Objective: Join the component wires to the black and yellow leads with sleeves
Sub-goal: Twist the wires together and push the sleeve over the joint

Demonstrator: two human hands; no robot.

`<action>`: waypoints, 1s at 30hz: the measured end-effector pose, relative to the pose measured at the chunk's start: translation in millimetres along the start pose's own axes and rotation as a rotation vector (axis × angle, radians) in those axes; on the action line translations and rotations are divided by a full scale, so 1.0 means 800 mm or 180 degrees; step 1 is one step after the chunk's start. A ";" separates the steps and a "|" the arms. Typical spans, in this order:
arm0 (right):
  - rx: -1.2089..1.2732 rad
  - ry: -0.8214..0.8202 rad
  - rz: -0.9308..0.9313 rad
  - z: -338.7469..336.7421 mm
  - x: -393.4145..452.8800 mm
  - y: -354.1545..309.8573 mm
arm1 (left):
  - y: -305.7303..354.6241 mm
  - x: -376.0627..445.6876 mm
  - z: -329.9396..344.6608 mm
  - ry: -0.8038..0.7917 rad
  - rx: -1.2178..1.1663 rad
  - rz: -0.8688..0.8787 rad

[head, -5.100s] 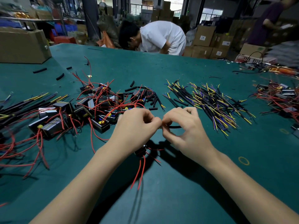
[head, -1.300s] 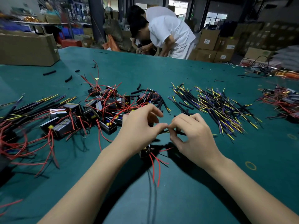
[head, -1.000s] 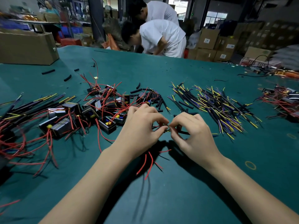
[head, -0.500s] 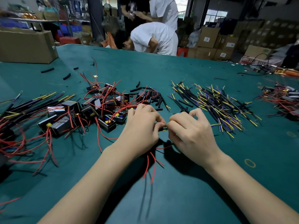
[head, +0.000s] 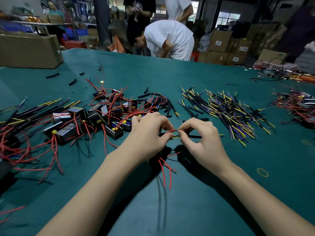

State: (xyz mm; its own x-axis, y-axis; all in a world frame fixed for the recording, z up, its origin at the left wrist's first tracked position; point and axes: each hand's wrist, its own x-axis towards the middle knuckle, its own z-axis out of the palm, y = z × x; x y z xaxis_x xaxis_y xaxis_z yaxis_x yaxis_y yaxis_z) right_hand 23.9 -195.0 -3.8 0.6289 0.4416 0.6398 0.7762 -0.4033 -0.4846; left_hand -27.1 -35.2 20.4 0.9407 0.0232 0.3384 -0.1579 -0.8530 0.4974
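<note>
My left hand (head: 148, 133) and my right hand (head: 202, 142) meet fingertip to fingertip above the green mat (head: 196, 193). The left pinches a red component wire (head: 171, 130). The right pinches the end of a black and yellow lead (head: 194, 136) that runs off to the right. The component itself hangs mostly hidden under my left hand, with loose red wires (head: 167, 171) trailing toward me. Black sleeves (head: 167, 106) lie in a small heap beyond my left hand.
A pile of black components with red wires (head: 109, 113) lies left of centre. Black and yellow leads (head: 225, 109) are spread at the right. Joined pieces (head: 25, 116) lie far left. A cardboard box (head: 29, 50) stands back left. People stand beyond the table.
My hands have drawn slightly apart, so the red wire end and the yellow lead tip now show between the fingertips. The people behind the table have shifted.
</note>
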 end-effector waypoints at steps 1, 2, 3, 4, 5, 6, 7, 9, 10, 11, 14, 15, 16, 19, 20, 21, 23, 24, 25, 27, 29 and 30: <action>0.0108 -0.0009 0.0054 0.000 0.001 0.000 | -0.002 0.000 0.000 0.0014 0.0047 0.0038; 0.0223 -0.0025 0.0113 0.000 0.001 0.000 | -0.003 0.001 0.001 0.0033 0.0065 0.0062; 0.0333 -0.0043 0.0173 0.000 0.001 0.001 | -0.004 0.001 0.001 0.0050 0.0045 0.0082; 0.0427 -0.0065 0.0227 -0.001 0.002 0.002 | -0.004 0.002 0.001 0.0071 0.0004 0.0114; 0.0514 -0.0094 0.0286 -0.001 0.002 0.003 | -0.003 0.002 0.001 0.0090 -0.0035 0.0167; 0.0605 -0.0134 0.0360 -0.001 0.001 0.003 | -0.002 0.001 0.002 0.0110 -0.0039 0.0246; 0.0698 -0.0177 0.0449 -0.001 0.001 0.003 | -0.002 0.000 0.002 0.0145 0.0005 0.0354; 0.0835 -0.0247 0.0619 0.000 0.001 0.003 | -0.003 -0.001 0.001 0.0259 0.0164 0.0602; 0.0872 -0.0271 0.0676 0.000 0.002 0.004 | -0.004 -0.002 0.000 0.0314 0.0244 0.0720; 0.0898 -0.0293 0.0712 0.001 0.002 0.004 | -0.004 -0.002 -0.001 0.0355 0.0316 0.0825; 0.0975 -0.0359 0.0776 0.001 0.002 0.005 | -0.005 -0.002 -0.003 0.0400 0.0585 0.1051; 0.0989 -0.0378 0.0785 0.001 0.002 0.005 | -0.005 -0.002 -0.003 0.0431 0.0703 0.1112; 0.0992 -0.0389 0.0786 0.000 0.002 0.005 | -0.005 -0.001 -0.002 0.0465 0.0793 0.1152; 0.0970 -0.0406 0.0755 0.000 0.002 0.005 | -0.005 -0.002 -0.003 0.0516 0.0812 0.1167; 0.0941 -0.0411 0.0728 0.000 0.002 0.005 | -0.006 -0.002 -0.004 0.0502 0.0770 0.1145; 0.0902 -0.0413 0.0692 0.000 0.002 0.005 | -0.007 -0.002 -0.004 0.0484 0.0698 0.1105; 0.0819 -0.0390 0.0606 0.001 0.003 0.004 | -0.007 -0.002 -0.003 0.0487 0.0397 0.0908; 0.0773 -0.0356 0.0554 0.000 0.003 0.003 | -0.005 -0.002 -0.001 0.0498 0.0160 0.0734; 0.0721 -0.0312 0.0491 0.000 0.003 0.002 | -0.004 -0.002 0.001 0.0503 -0.0128 0.0536; 0.0538 -0.0241 0.0284 -0.002 0.003 0.000 | -0.001 0.000 0.002 0.0454 -0.0718 0.0150; 0.0198 -0.0207 0.0014 -0.002 0.001 -0.001 | -0.001 0.002 0.001 0.0322 -0.0987 -0.0150; 0.0015 -0.0191 -0.0105 -0.001 0.001 -0.002 | -0.001 0.002 -0.001 0.0256 -0.1028 -0.0232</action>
State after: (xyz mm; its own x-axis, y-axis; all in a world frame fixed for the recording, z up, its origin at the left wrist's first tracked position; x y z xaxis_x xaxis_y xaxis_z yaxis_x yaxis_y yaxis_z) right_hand 23.3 -195.1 -2.0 0.6043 0.5020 0.6187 0.7967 -0.3840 -0.4666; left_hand -25.3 -33.9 20.8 0.9283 0.1302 0.3482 -0.1901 -0.6387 0.7456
